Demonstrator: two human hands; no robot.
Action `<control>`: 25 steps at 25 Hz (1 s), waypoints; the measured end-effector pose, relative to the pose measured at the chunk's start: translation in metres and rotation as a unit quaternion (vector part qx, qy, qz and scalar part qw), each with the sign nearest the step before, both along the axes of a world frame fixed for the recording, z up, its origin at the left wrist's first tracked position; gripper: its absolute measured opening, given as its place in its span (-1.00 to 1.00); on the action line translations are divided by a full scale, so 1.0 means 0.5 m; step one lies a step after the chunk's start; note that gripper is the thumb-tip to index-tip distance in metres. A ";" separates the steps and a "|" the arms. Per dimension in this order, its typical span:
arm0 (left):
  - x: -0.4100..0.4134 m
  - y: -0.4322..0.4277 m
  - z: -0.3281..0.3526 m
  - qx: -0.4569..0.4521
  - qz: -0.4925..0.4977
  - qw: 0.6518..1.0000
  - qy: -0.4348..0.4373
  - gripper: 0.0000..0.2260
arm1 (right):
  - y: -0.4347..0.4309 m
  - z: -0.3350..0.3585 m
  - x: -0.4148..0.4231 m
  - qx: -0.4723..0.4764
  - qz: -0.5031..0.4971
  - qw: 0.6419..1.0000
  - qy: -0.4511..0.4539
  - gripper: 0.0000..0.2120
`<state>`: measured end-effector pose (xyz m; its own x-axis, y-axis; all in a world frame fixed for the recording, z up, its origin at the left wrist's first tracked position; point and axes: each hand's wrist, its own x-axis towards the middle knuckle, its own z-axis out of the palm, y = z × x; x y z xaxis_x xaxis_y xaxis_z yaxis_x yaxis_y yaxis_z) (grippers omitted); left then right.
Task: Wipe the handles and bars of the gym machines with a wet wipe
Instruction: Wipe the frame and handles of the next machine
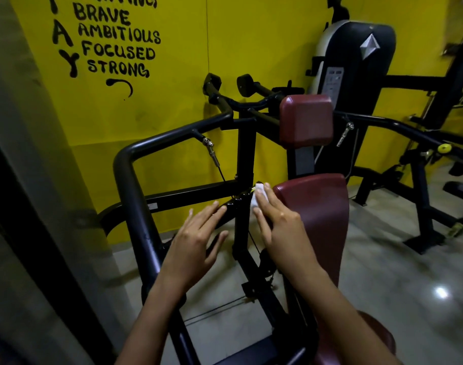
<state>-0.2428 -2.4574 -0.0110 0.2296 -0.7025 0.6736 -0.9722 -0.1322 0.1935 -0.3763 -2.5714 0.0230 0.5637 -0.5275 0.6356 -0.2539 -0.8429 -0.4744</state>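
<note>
Yellow wall (251, 48) with painted lettering stood behind. In front of it was a black gym machine, its big bent outer bar (135, 180) on the left, a maroon back pad (317, 206) on the right and a smaller head pad (305, 119) above that.

Between outer bar and back pad ran a short slanted bar (235, 202), black, with a row of holes along its top. Its long axis went from low-left, nearest the person, up and away to the right, ending just beside the back pad's left edge. Any stroke along it would likely follow that diagonal.

Both hands were over this bar. Left hand (193, 241) sat at the lower end, fingers straight and spread, tips at the bar; touching or just above, could not tell. It gripped nothing. Right hand (280, 225) was at the upper end, fingers straight and together, laid flat along the bar. It was the nearer hand to the task's thing.

Wet wipe (259, 192) lay under the right fingers, pressed against the bar's upper end. It was white, crumpled, small, mostly hidden. Only a bunched edge showed past the index finger and thumb. Whether the thumb hooked under it could not be told.

Judged: wiping step in hand on this bar; the large outer bar and the upper handles (214, 85) probably left to do.
</note>
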 end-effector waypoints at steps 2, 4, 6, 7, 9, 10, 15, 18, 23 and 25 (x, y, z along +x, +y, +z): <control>-0.019 -0.019 0.019 -0.013 -0.055 0.998 -0.013 -0.52 | 0.034 -0.033 -0.050 0.003 -0.015 0.999 -0.040 -0.60; -0.031 -0.046 0.031 -0.008 -0.097 0.995 -0.036 -0.51 | 0.074 -0.079 -0.110 0.011 -0.008 0.998 -0.056 -0.56; -0.035 -0.073 0.034 0.005 -0.127 0.991 -0.052 -0.50 | 0.096 -0.119 -0.154 -0.003 0.000 0.998 -0.058 -0.53; -0.032 -0.082 0.033 0.007 -0.135 0.989 -0.052 -0.49 | 0.098 -0.128 -0.162 -0.004 0.010 0.998 -0.061 -0.55; -0.025 -0.091 0.026 -0.001 -0.148 0.988 -0.049 -0.50 | 0.083 -0.114 -0.145 0.000 0.029 0.998 -0.058 -0.62; -0.023 -0.093 0.023 -0.008 -0.153 0.987 -0.047 -0.51 | 0.068 -0.090 -0.126 0.014 0.037 0.997 -0.062 -0.64; -0.023 -0.093 0.018 -0.019 -0.166 0.986 -0.021 -0.52 | 0.025 -0.017 -0.062 0.105 0.038 0.990 -0.087 -0.67; -0.024 -0.093 0.016 -0.015 -0.158 0.987 -0.033 -0.52 | 0.077 -0.069 -0.128 0.132 -0.005 0.984 -0.120 -0.68; -0.024 -0.096 0.015 -0.018 -0.152 0.988 -0.032 -0.52 | 0.052 -0.049 -0.108 0.186 -0.039 0.978 -0.082 -0.78; -0.025 -0.095 0.014 -0.021 -0.155 0.987 -0.031 -0.52 | 0.006 -0.004 -0.051 0.177 -0.027 0.981 -0.069 -0.75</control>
